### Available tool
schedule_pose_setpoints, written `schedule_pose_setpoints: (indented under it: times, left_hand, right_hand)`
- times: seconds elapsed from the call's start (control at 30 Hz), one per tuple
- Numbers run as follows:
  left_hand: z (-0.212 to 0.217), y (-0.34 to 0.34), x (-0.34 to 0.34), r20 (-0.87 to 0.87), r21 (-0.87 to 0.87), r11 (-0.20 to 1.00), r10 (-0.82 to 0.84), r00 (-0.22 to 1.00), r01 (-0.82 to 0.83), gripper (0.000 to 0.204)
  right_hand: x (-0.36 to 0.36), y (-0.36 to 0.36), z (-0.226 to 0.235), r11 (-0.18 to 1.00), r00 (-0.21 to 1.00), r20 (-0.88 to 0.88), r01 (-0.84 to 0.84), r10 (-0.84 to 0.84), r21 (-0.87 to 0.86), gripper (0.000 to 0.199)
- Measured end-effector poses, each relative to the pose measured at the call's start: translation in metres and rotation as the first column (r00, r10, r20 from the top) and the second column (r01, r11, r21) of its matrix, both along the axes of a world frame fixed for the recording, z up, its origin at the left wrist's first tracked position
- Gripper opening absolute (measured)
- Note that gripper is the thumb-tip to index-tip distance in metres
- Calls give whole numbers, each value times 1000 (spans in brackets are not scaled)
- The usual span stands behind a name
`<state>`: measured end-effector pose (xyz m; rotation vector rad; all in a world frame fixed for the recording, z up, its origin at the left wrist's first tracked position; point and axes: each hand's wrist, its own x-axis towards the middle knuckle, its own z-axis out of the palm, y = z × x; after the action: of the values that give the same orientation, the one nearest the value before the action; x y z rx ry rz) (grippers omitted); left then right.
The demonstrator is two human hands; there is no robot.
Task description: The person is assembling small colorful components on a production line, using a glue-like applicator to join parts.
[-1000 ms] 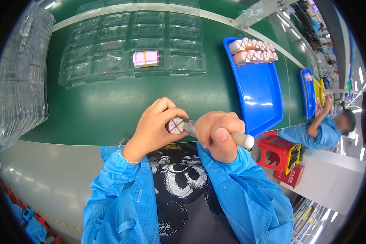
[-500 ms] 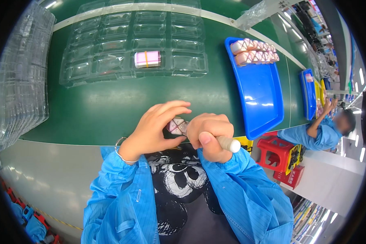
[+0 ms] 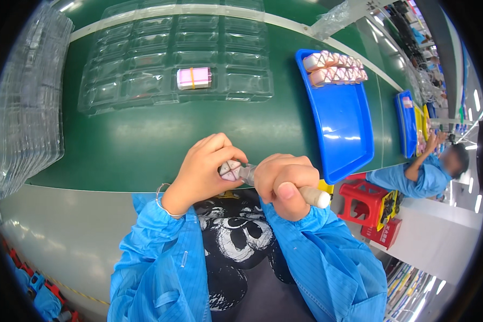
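Well, the left grip [image 3: 205, 165], curled round one block [image 3: 231, 170], could drop it by slackening; the right grip [image 3: 286, 182], clasping one tool [image 3: 313, 196], may scuff that block by overpressing. Beyond the left, one bundle [image 3: 200, 79]; right of both, two blue trays [image 3: 344, 142], the nearer holding two block rows [image 3: 338, 74].
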<state>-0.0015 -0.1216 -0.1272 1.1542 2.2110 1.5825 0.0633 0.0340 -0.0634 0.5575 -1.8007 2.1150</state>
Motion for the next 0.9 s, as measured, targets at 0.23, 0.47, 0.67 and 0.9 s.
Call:
schedule_pose_setpoints:
  times: [0.23, 0.47, 0.67, 0.9]
  left_hand:
    - [-1, 1, 0, -40, 14, 1000, 8, 999, -8, 38]
    - [-3, 2, 1, -68, 33, 999, 31, 997, -29, 29]
    - [-3, 1, 1, -31, 9, 1000, -3, 1000, 3, 31]
    - [0, -6, 11, 725, 368, 924, -215, 654, -104, 89]
  right_hand:
    - [-1, -7, -2, 998, 1000, -15, 21, -20, 54, 24]
    - [0, -12, -10, 990, 999, -16, 41, -39, 138, 23]
    - [3, -1, -3, 985, 999, 15, 51, -49, -167, 27]
    - [-30, 28, 26, 954, 790, 549, 149, -272, 259, 29]
